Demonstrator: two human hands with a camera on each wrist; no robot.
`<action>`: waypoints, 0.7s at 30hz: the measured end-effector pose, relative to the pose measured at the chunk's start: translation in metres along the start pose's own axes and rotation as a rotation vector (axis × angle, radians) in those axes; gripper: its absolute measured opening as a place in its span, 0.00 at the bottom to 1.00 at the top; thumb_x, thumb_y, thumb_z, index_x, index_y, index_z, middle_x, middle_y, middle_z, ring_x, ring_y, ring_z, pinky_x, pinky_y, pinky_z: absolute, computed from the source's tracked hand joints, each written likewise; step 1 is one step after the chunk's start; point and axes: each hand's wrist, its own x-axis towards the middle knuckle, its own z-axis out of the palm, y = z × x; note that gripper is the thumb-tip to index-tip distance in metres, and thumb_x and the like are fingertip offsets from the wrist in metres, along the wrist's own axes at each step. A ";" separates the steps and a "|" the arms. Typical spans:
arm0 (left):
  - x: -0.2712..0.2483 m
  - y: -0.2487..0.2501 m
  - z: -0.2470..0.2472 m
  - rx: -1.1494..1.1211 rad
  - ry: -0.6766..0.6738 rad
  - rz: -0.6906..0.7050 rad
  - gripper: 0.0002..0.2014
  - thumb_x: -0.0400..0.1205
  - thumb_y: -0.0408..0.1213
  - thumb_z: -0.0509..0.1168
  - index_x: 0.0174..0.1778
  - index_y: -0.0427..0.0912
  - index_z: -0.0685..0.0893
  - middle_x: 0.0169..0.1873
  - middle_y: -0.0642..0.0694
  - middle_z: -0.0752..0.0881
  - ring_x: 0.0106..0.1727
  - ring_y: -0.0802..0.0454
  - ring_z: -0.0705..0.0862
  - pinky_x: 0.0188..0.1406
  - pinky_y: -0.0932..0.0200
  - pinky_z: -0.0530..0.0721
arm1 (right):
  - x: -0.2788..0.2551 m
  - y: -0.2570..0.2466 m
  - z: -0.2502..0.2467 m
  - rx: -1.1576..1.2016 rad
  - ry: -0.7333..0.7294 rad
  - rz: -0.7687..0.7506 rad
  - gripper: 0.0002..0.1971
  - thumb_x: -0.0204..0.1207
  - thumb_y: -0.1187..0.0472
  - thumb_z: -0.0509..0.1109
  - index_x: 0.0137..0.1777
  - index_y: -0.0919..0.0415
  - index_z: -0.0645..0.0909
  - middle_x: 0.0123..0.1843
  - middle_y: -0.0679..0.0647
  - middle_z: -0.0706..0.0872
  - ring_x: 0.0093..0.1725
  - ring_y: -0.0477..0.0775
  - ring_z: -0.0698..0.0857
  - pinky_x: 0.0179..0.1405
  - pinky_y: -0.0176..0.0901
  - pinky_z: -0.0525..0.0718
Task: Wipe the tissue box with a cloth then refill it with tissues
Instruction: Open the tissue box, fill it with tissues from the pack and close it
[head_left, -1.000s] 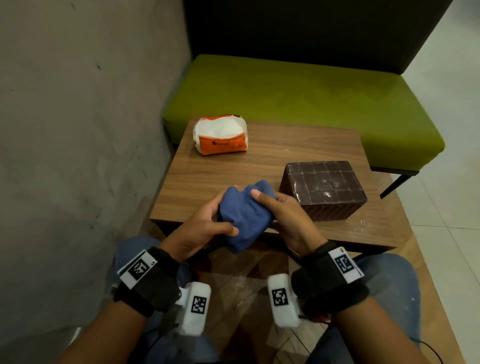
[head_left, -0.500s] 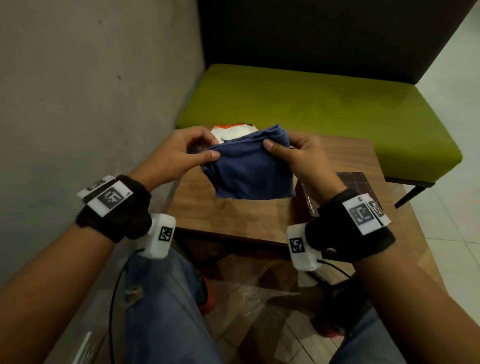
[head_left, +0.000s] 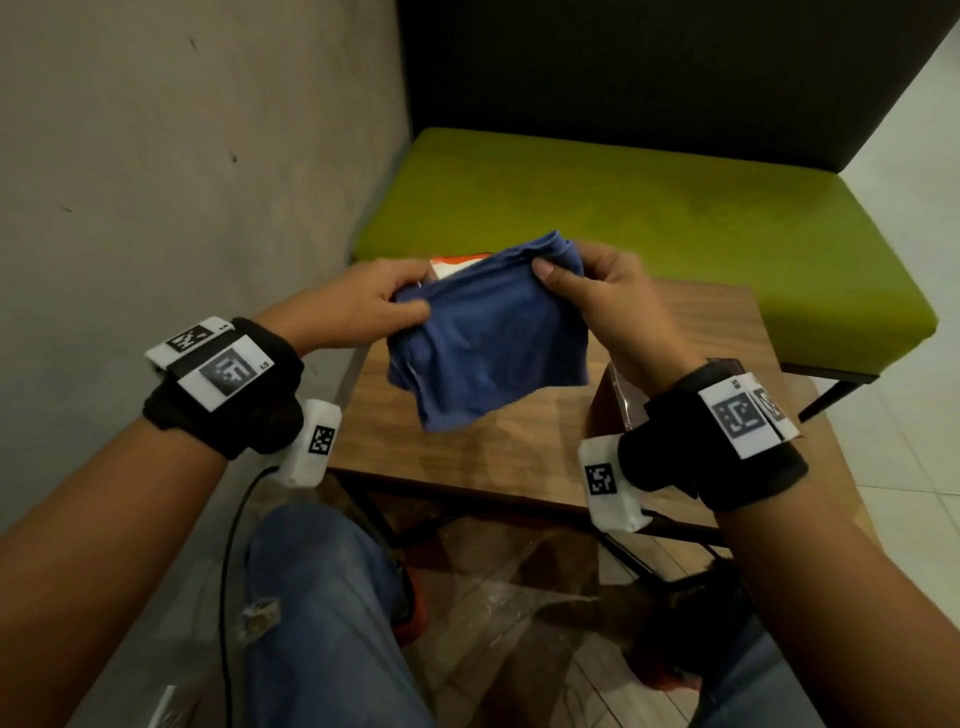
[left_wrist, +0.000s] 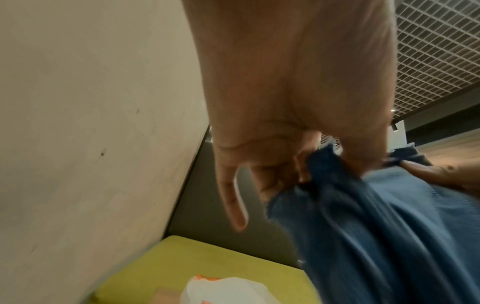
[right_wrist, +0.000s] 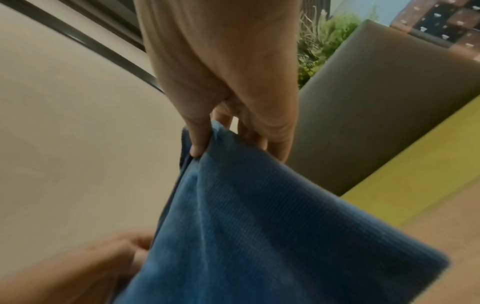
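Both hands, the left hand (head_left: 363, 301) and the right hand (head_left: 602, 296), are pinching the top corners of the soft, limp blue cloth (head_left: 488, 338), which is hanging light and floppy above the brown wooden table (head_left: 467, 447), hiding most of the dark brown tissue box (head_left: 613, 400).
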 end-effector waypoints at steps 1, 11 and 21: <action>-0.002 -0.003 0.003 0.051 -0.087 -0.057 0.08 0.70 0.49 0.62 0.41 0.52 0.77 0.38 0.45 0.82 0.35 0.57 0.77 0.38 0.58 0.75 | 0.000 0.000 -0.001 -0.056 -0.026 -0.013 0.08 0.81 0.68 0.68 0.53 0.72 0.84 0.46 0.59 0.85 0.45 0.49 0.81 0.44 0.40 0.76; 0.002 0.042 0.050 -0.459 -0.029 0.139 0.22 0.72 0.41 0.74 0.62 0.50 0.80 0.55 0.53 0.85 0.58 0.66 0.82 0.57 0.67 0.79 | -0.013 -0.025 0.002 -0.413 -0.345 -0.089 0.06 0.76 0.65 0.74 0.47 0.68 0.83 0.44 0.63 0.87 0.43 0.50 0.81 0.42 0.49 0.79; -0.020 0.039 0.023 -0.562 0.135 0.126 0.10 0.83 0.31 0.60 0.57 0.41 0.82 0.41 0.61 0.88 0.48 0.69 0.83 0.48 0.73 0.80 | -0.043 0.053 -0.025 -0.458 -0.426 0.150 0.11 0.70 0.59 0.81 0.48 0.60 0.84 0.46 0.59 0.90 0.46 0.56 0.87 0.50 0.57 0.83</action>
